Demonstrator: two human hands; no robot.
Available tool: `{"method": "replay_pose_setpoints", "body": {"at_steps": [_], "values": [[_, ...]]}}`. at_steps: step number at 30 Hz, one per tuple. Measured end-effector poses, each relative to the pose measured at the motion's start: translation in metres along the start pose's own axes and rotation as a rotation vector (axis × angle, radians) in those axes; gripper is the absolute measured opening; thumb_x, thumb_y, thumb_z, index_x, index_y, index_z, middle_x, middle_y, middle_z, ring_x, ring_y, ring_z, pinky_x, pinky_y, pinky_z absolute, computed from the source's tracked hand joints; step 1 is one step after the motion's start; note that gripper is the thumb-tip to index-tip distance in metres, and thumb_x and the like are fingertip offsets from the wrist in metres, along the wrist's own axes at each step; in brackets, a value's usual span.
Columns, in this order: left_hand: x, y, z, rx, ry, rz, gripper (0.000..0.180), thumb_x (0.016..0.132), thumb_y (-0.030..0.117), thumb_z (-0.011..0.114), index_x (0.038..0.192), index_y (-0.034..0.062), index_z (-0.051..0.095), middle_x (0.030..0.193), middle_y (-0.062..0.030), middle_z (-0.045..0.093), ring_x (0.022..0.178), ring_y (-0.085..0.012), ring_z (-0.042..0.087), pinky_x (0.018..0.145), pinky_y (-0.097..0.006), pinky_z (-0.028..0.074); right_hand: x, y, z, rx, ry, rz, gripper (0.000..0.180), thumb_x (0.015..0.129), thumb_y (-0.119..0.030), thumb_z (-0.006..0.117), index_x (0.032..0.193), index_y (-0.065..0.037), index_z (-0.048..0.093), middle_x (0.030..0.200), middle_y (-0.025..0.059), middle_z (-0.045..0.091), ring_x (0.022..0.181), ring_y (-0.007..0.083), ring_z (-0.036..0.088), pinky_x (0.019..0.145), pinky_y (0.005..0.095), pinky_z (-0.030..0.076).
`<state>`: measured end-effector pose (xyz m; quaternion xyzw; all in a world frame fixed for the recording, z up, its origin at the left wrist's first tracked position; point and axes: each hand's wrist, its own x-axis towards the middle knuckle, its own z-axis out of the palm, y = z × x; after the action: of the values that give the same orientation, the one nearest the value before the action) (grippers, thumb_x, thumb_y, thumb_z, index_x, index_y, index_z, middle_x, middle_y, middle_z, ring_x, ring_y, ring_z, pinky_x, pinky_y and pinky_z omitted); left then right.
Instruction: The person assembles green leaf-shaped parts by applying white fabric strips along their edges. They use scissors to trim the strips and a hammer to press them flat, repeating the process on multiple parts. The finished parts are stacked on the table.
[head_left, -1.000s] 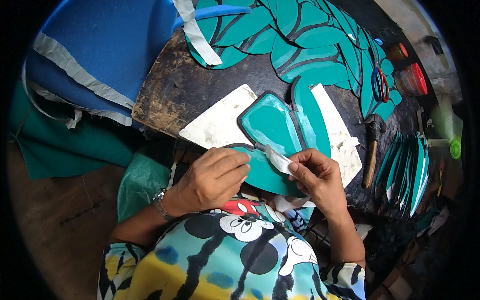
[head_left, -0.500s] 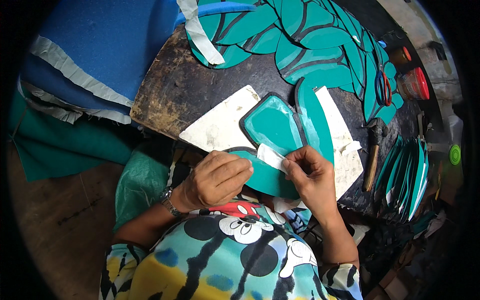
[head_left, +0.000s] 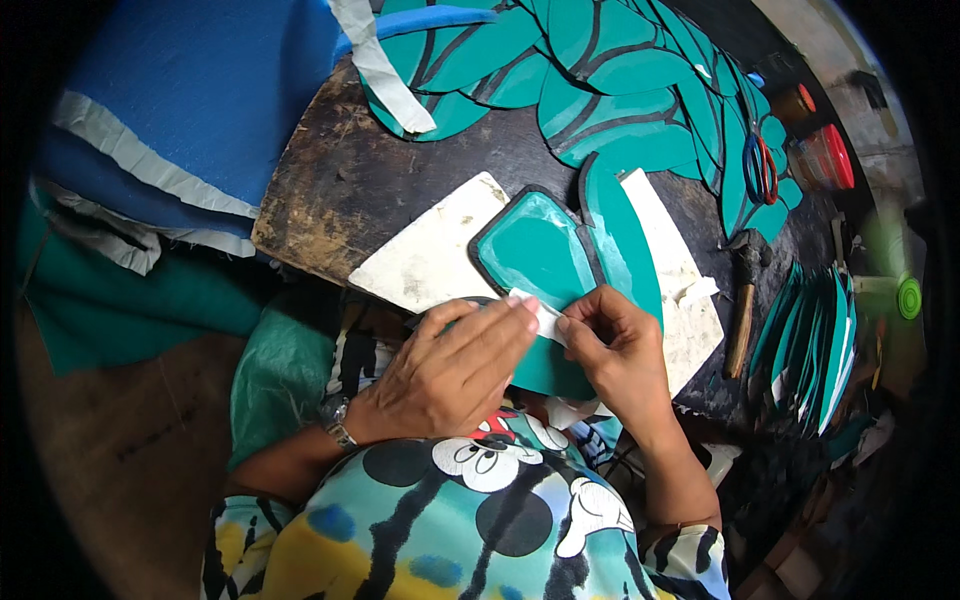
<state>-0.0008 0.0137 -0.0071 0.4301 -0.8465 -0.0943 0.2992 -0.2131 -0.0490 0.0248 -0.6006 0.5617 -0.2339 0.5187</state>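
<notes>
Both hands meet at the near edge of a worn dark workbench, pinched together on a small white strip. The left hand lies palm down with its fingertips pressing one end of the strip, and the right hand grips the other end between thumb and fingers. The strip rests on a teal leaf-shaped piece with a dark border, which sits partly on a pale, stained cutting board and reaches down under the hands. A second, narrower teal piece lies just beside it on the right.

Farther back on the bench, many more teal leaf shapes overlap each other, with a strip of white tape across them. A pair of scissors with red and blue handles lies among them at the right, near two jars with red lids. A hammer rests at the right edge, beside a fanned stack of teal pieces. Blue sheet material is piled at the left
</notes>
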Motion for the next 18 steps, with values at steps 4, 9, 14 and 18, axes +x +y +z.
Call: {"method": "replay_pose_setpoints", "body": {"at_steps": [4, 9, 14, 18], "values": [[0.007, 0.004, 0.0, 0.03, -0.073, -0.046, 0.045, 0.088, 0.012, 0.066, 0.13, -0.0068, 0.063, 0.142, -0.0191, 0.06, 0.129, -0.0266, 0.059, 0.108, -0.045, 0.037, -0.006, -0.007, -0.01, -0.066, -0.018, 0.004, 0.012, 0.091, -0.007, 0.071, 0.093, 0.002, 0.064, 0.068, 0.007, 0.062, 0.06, 0.0106, 0.056, 0.053, 0.0291, 0.042], [0.005, 0.001, 0.0, 0.066, -0.074, -0.043, 0.042, 0.087, 0.013, 0.066, 0.126, -0.0046, 0.067, 0.141, -0.0168, 0.062, 0.131, -0.022, 0.059, 0.11, -0.046, 0.035, -0.05, -0.023, -0.036, -0.464, -0.065, -0.393, 0.017, 0.088, -0.003, 0.069, 0.103, 0.001, 0.062, 0.075, 0.0139, 0.061, 0.059, 0.0274, 0.065, 0.053, 0.0405, 0.049], [0.006, 0.003, 0.003, 0.1, -0.097, -0.053, 0.048, 0.085, 0.01, 0.063, 0.131, -0.0023, 0.065, 0.142, -0.0146, 0.062, 0.129, -0.0223, 0.06, 0.113, -0.047, 0.03, -0.083, -0.017, -0.044, -0.578, -0.127, -0.444, 0.026, 0.081, 0.005, 0.069, 0.106, 0.002, 0.063, 0.081, 0.0163, 0.063, 0.064, 0.0312, 0.067, 0.054, 0.0406, 0.052], [0.006, 0.004, 0.003, 0.192, -0.126, -0.049, 0.05, 0.086, 0.016, 0.062, 0.134, 0.002, 0.065, 0.143, -0.011, 0.061, 0.13, -0.0175, 0.057, 0.113, -0.047, 0.03, -0.069, -0.002, -0.055, -0.23, 0.045, -0.088, 0.009, 0.096, -0.005, 0.065, 0.1, 0.003, 0.064, 0.071, 0.0112, 0.065, 0.062, 0.0186, 0.066, 0.053, 0.0311, 0.049]]}}
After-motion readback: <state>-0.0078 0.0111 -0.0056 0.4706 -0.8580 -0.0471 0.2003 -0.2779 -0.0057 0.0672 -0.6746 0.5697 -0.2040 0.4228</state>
